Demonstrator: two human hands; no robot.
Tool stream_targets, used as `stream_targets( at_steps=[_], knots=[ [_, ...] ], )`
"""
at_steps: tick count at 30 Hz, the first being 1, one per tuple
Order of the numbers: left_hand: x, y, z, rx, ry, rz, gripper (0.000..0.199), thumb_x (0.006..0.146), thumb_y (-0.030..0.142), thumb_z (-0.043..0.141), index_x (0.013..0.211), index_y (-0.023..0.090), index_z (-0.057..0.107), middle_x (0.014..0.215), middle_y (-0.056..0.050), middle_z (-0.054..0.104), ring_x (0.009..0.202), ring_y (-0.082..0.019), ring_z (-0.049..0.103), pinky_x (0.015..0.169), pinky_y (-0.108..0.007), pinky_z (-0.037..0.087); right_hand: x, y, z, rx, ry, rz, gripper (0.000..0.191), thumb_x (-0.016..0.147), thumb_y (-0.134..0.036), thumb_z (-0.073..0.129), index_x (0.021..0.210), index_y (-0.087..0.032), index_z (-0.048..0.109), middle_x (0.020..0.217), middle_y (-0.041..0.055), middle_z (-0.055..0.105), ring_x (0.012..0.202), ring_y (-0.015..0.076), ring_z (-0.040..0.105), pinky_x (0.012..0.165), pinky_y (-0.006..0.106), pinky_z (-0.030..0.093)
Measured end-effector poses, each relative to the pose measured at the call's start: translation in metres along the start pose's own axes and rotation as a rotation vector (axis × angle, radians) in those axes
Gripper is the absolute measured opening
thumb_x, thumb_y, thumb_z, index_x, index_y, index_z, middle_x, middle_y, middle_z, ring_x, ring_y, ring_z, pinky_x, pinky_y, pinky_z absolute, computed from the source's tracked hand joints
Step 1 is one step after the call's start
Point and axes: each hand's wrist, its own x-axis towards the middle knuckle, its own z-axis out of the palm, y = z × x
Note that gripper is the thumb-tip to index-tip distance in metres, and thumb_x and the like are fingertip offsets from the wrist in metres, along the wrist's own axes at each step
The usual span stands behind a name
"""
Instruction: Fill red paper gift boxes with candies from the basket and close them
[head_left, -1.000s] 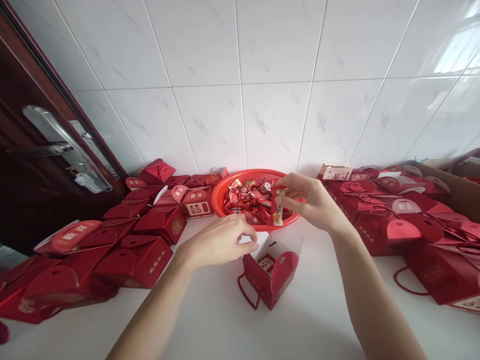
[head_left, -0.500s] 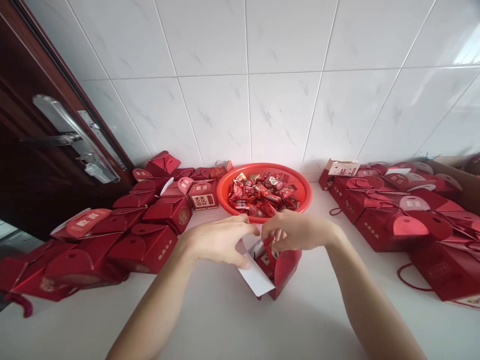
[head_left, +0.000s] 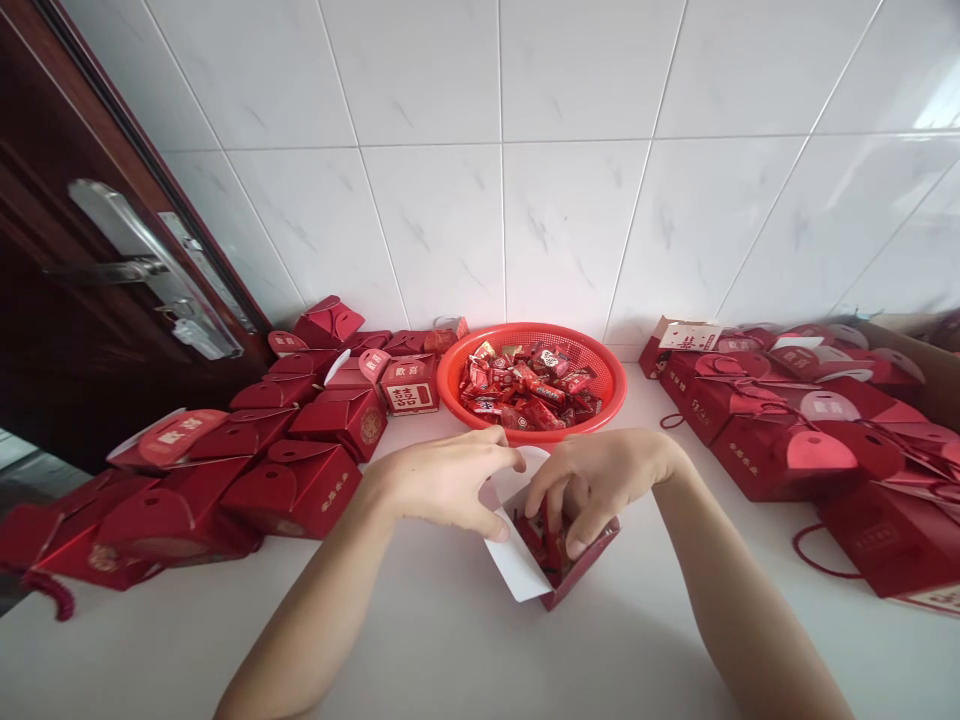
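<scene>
An open red box (head_left: 576, 583) with white inner flaps stands on the white table in front of me, with red-wrapped candies inside. My left hand (head_left: 450, 485) is at the box's left side, thumb and fingers apart, its thumb touching a white flap. Reaching into the box from the right, my right hand (head_left: 596, 487) has its fingers bent down around a red-wrapped candy (head_left: 553, 540). Just behind the box sits a round red basket (head_left: 616, 392) holding many wrapped candies.
Closed red gift boxes (head_left: 292, 490) fill the left side of the table (head_left: 450, 640). More red boxes (head_left: 780, 455) with cord handles stand at the right. A tiled wall (head_left: 570, 230) rises behind, and a dark door (head_left: 45, 330) is at the left.
My right hand has gone from above the box down into it, with its fingers now lower among the candies. The box's right flap is pushed outward. My left hand has hardly moved.
</scene>
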Motion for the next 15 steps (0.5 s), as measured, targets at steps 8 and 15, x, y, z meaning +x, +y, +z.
stream_targets(
  at_steps=[8, 15],
  knots=[
    [-0.002, 0.001, 0.0, 0.007, -0.003, 0.015, 0.063, 0.073, 0.045, 0.073, 0.132, 0.03, 0.058, 0.124, -0.004, 0.056, 0.117, -0.028, 0.056, 0.09, -0.033, 0.049, 0.024, -0.005, 0.014, -0.392, 0.03, 0.143, 0.036, 0.073, -0.022, 0.07, 0.108, -0.026, 0.079, 0.092, -0.0013, 0.075, 0.075, 0.0162, 0.063, 0.052, 0.023, 0.04],
    [0.004, 0.003, -0.003, 0.063, -0.052, 0.126, 0.046, 0.077, 0.044, 0.073, 0.119, 0.027, 0.066, 0.108, -0.002, 0.06, 0.106, -0.023, 0.058, 0.081, -0.027, 0.046, 0.027, -0.007, 0.02, -0.456, 0.079, 0.195, 0.022, 0.078, -0.029, 0.067, 0.093, -0.022, 0.08, 0.083, 0.0001, 0.072, 0.068, 0.0152, 0.059, 0.052, 0.024, 0.038]
  ],
)
